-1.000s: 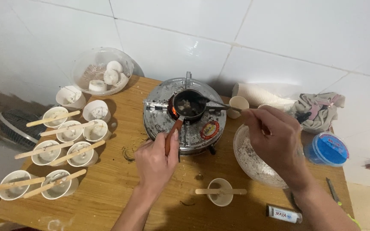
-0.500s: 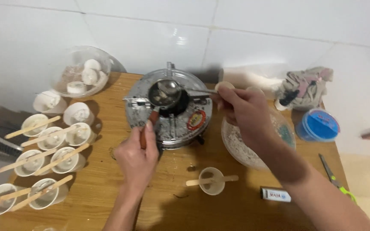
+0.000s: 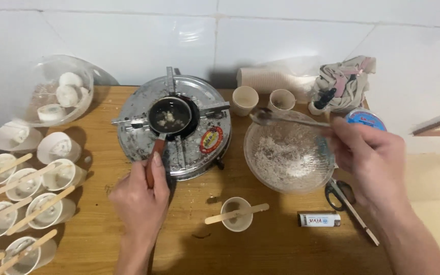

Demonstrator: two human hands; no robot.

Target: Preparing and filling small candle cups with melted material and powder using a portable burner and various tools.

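Scissors (image 3: 339, 192) beside right hand (image 3: 370, 158)

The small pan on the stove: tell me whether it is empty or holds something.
Not empty. The small pan sits on the stove with pale lumps in dark liquid; the left hand grips its handle.

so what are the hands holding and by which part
Left hand grips the small pan by its handle; right hand holds the spoon by its handle end.

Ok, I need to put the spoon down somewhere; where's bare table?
Bare wood lies in front of the stove, between the left hand and the stick cup, and along the near edge below the lighter. The left side is crowded with cups.
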